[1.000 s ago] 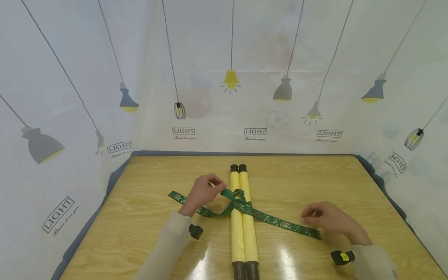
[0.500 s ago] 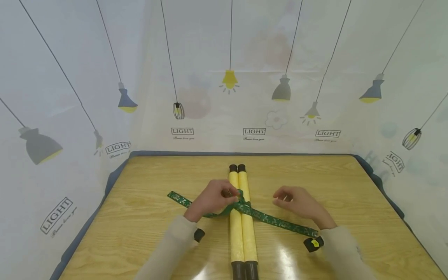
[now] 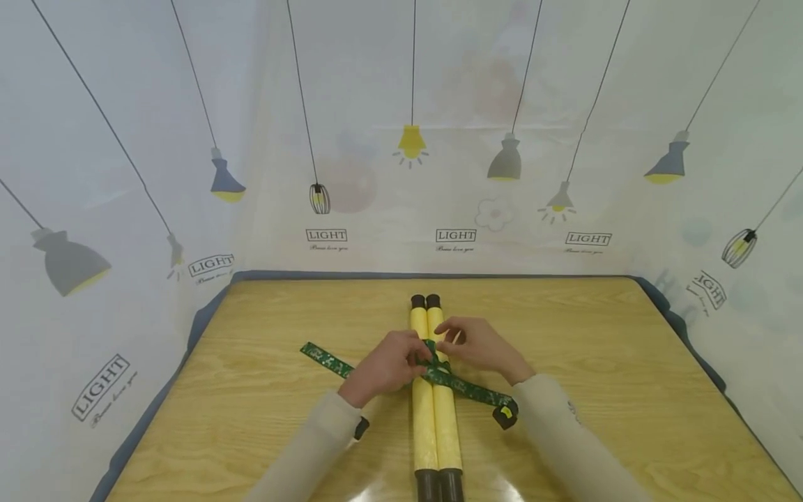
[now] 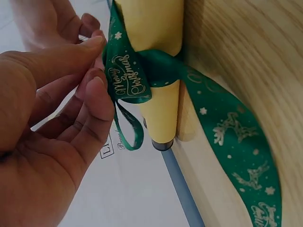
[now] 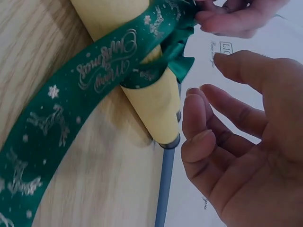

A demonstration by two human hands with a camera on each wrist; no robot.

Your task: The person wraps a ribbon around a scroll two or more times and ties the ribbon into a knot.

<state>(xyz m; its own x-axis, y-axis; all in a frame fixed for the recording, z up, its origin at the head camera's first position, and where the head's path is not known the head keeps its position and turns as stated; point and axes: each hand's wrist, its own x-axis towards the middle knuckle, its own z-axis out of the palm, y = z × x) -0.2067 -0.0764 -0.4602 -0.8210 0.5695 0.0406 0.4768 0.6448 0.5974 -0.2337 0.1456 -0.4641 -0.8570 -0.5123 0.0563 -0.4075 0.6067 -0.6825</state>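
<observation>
Two yellow tubes with dark end caps (image 3: pixel 426 432) lie side by side on the table, pointing away from me. A green ribbon (image 3: pixel 470 388), printed with white reindeer and "Merry Christmas", passes round them, with a knot and a small loop (image 4: pixel 131 135) on top. My left hand (image 3: pixel 387 366) pinches the ribbon between thumb and fingertips just left of the knot. Over the right tube, my right hand (image 3: pixel 482 346) reaches in beside the knot. In the right wrist view its thumb and fingers (image 5: pixel 239 111) are bent and apart, holding nothing.
One ribbon tail (image 3: pixel 325 360) stretches left over the wooden table (image 3: pixel 263 432), the other to the right, partly under my right wrist. A black wrist camera (image 3: pixel 505 416) sits by that sleeve. Behind the table's far edge stands a white wall covering (image 3: pixel 389 209) printed with lamps.
My right hand has moved left from beyond the right ribbon tail to the knot. My left hand has shifted slightly right and nearer the knot, still pinching the ribbon. The tubes stay put.
</observation>
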